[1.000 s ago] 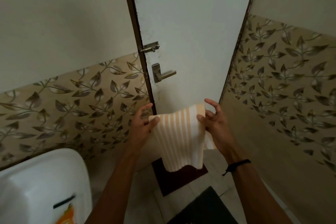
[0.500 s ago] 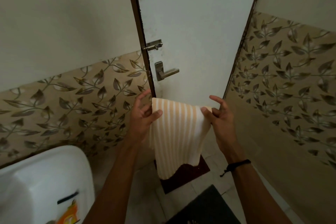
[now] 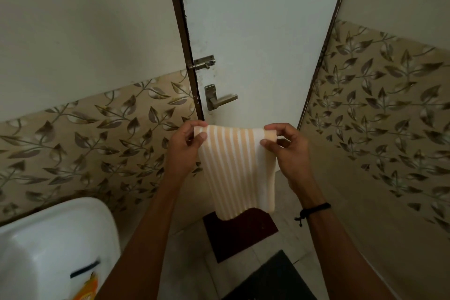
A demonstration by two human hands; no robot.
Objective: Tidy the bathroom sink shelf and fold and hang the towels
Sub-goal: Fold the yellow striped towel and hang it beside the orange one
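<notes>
Orange-striped towel [image 3: 237, 168] hangs pinched at its top corners by left hand [image 3: 183, 151] and right hand [image 3: 288, 153]; fingers clamped; keep edges level, door handle [image 3: 220, 100] at twelve o'clock.

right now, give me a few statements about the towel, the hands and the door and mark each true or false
1. Both hands, left hand and right hand, pinch the top edge of the striped towel. True.
2. The towel lies flat on the sink. False: it hangs in the air in front of the door.
3. A dark cord bracelet is on the right wrist. True.
4. The door handle is on the door's right side. False: it is near the left edge, below the latch bolt.
5. A dark mat lies on the floor below the towel. True.
</notes>
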